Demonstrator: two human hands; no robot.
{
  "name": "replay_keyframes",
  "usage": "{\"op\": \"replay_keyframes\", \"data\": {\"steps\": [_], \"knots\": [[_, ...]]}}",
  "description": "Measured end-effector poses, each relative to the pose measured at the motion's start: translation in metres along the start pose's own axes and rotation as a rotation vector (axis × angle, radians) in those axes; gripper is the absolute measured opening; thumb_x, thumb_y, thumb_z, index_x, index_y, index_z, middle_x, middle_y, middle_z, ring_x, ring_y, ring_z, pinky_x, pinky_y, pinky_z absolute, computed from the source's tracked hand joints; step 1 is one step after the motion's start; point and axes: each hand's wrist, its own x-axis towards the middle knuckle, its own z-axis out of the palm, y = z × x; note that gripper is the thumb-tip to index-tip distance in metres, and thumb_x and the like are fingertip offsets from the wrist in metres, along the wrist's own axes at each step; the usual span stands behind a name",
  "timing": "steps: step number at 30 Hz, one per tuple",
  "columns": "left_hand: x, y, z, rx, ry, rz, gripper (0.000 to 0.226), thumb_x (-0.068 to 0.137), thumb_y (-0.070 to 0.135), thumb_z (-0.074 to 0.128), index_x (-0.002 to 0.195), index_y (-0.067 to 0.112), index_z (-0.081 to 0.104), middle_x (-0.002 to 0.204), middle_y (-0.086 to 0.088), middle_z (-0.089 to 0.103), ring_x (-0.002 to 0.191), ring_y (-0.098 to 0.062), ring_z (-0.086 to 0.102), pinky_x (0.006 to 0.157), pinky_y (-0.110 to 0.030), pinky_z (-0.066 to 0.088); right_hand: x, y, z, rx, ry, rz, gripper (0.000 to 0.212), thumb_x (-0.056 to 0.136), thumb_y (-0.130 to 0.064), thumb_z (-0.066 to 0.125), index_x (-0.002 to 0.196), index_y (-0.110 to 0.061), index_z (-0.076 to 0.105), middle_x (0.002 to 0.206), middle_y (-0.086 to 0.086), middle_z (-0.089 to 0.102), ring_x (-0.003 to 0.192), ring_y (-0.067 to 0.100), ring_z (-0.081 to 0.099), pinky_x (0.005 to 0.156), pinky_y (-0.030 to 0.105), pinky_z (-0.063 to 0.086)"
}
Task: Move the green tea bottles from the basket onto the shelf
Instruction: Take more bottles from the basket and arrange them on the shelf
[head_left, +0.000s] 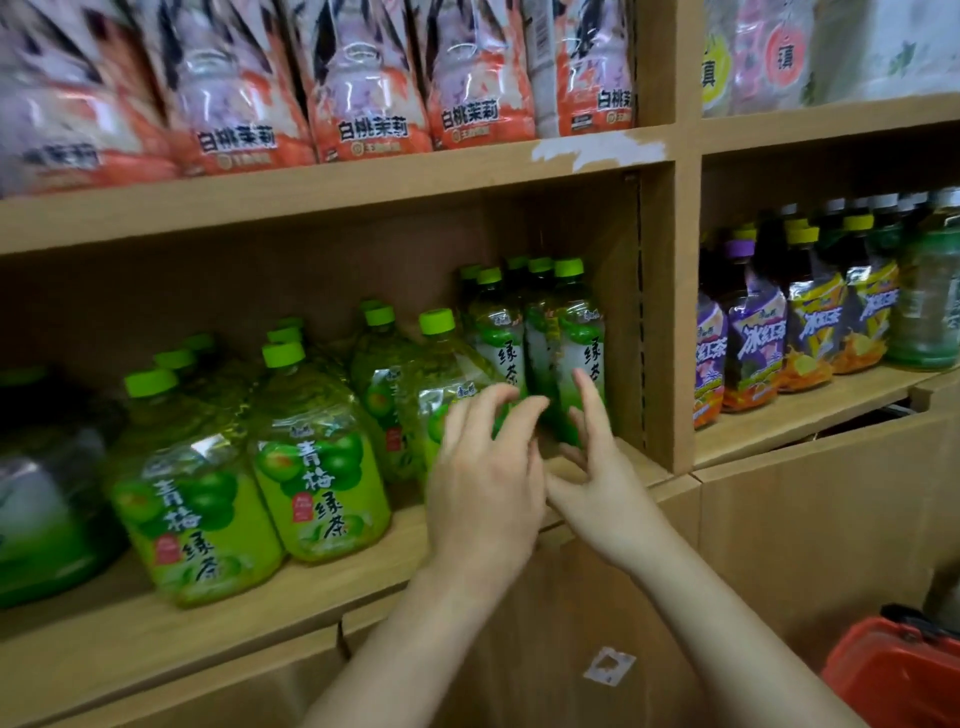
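Green tea bottles (566, 332): a small cluster standing upright at the right end of the middle shelf, close against the wooden side wall, with green caps and white-and-green labels; the front two stand side by side, with more caps showing behind them.
Left hand (483, 483): raised in front of the cluster's lower left, back of the hand to the camera; its grip is loose, fingers bent and spread, with nothing inside it. The fingertips overlap the front left bottle's label, but blur hides whether they touch.
Right hand (597, 467): just beside the left hand, thumb toward it; its grip is wide apart and holds nothing, the fingers pointing up in front of the front right bottle's label. I cannot tell whether they touch it.
Shelf (363, 561): light wood, with a bare strip of board along its front edge under both hands.
Plum green tea bottles (322, 467): wider, yellow-green bottles filling the same shelf to the left of the cluster, in rows.
Dark green bottle (36, 493): at the far left of that shelf, blurred.
Peach jasmine bottles (363, 88): a row on the shelf above, with pink and orange labels.
Iced tea bottles (815, 322): in the next bay to the right, with purple and yellow labels.
Basket (893, 680): orange-red, in the lower right corner, well apart from both hands; its contents are out of view.
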Motion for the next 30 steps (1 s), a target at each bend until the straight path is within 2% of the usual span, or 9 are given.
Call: {"op": "replay_keyframes", "data": {"steps": [2,5,7,10,14,17,23,26,30], "knots": [[-0.017,-0.026,-0.024,0.12,0.059,0.034,0.043,0.075,0.009,0.072,0.117,0.015,0.064,0.12,-0.009,0.059,0.112,-0.027,0.052,0.091,-0.041,0.049,0.007,-0.01,0.02,-0.009,-0.047,-0.046,0.107,0.077,-0.03,0.074,0.142,-0.053,-0.008,0.145,-0.022,0.022,0.134,-0.002,0.026,0.111,0.03,0.03],[-0.026,-0.071,-0.056,0.351,-0.004,-0.002,0.06,0.074,0.026,0.075,0.13,0.019,0.054,0.138,-0.014,0.047,0.13,-0.032,0.041,0.108,-0.049,0.034,0.016,-0.02,0.052,-0.171,-0.019,-0.02,0.121,0.069,-0.04,0.08,0.137,-0.057,-0.018,0.153,-0.003,0.031,0.137,0.018,0.038,0.109,0.045,0.037],[-0.026,-0.098,-0.07,0.54,-0.122,-0.009,0.073,0.072,0.041,0.074,0.137,0.024,0.046,0.148,-0.015,0.037,0.138,-0.032,0.031,0.112,-0.054,0.02,0.02,-0.023,0.065,-0.38,0.04,0.008,0.123,0.067,-0.046,0.079,0.137,-0.055,-0.021,0.147,0.009,0.037,0.128,0.03,0.046,0.101,0.049,0.043],[-0.027,-0.13,-0.079,0.698,-0.248,-0.012,0.08,0.073,0.058,0.065,0.143,0.032,0.037,0.153,-0.015,0.027,0.141,-0.033,0.026,0.11,-0.06,0.013,0.024,-0.029,0.074,-0.565,0.061,0.058,0.124,0.063,-0.058,0.076,0.138,-0.05,-0.022,0.128,0.012,0.043,0.108,0.03,0.054,0.089,0.046,0.049],[-0.031,-0.154,-0.078,0.73,-0.24,0.048,0.075,0.079,0.069,0.045,0.146,0.041,0.026,0.157,-0.009,0.019,0.142,-0.029,0.023,0.109,-0.059,0.013,0.03,-0.036,0.089,-0.66,0.072,0.074,0.122,0.062,-0.062,0.074,0.141,-0.043,-0.016,0.121,0.012,0.041,0.104,0.029,0.054,0.083,0.041,0.05],[-0.031,-0.162,-0.075,0.71,-0.195,0.096,0.075,0.079,0.07,0.041,0.146,0.041,0.023,0.157,-0.008,0.019,0.141,-0.028,0.022,0.108,-0.055,0.016,0.031,-0.037,0.097,-0.675,0.074,0.045,0.121,0.062,-0.063,0.072,0.143,-0.04,-0.015,0.118,0.011,0.04,0.104,0.028,0.052,0.08,0.039,0.049],[-0.032,-0.169,-0.07,0.681,-0.143,0.148,0.077,0.077,0.069,0.047,0.144,0.037,0.029,0.154,-0.013,0.02,0.138,-0.032,0.024,0.106,-0.053,0.018,0.025,-0.034,0.1,-0.677,0.062,-0.065,0.119,0.071,-0.061,0.066,0.144,-0.035,-0.024,0.12,0.009,0.037,0.107,0.023,0.048,0.081,0.033,0.047],[-0.031,-0.165,-0.073,0.646,-0.162,0.109,0.077,0.074,0.067,0.052,0.142,0.038,0.031,0.154,-0.012,0.021,0.138,-0.032,0.024,0.106,-0.052,0.018,0.024,-0.029,0.093,-0.601,0.01,-0.095,0.115,0.077,-0.052,0.067,0.138,-0.044,-0.03,0.125,0.008,0.037,0.11,0.025,0.049,0.089,0.038,0.048],[-0.029,-0.16,-0.077,0.612,-0.203,0.085,0.088,0.065,0.064,0.069,0.141,0.039,0.033,0.154,-0.012,0.02,0.138,-0.033,0.023,0.105,-0.052,0.016,0.015,-0.022,0.083,-0.446,-0.05,-0.131,0.111,0.079,-0.039,0.072,0.136,-0.056,-0.022,0.131,0.004,0.039,0.115,0.022,0.051,0.093,0.041,0.048]]}}
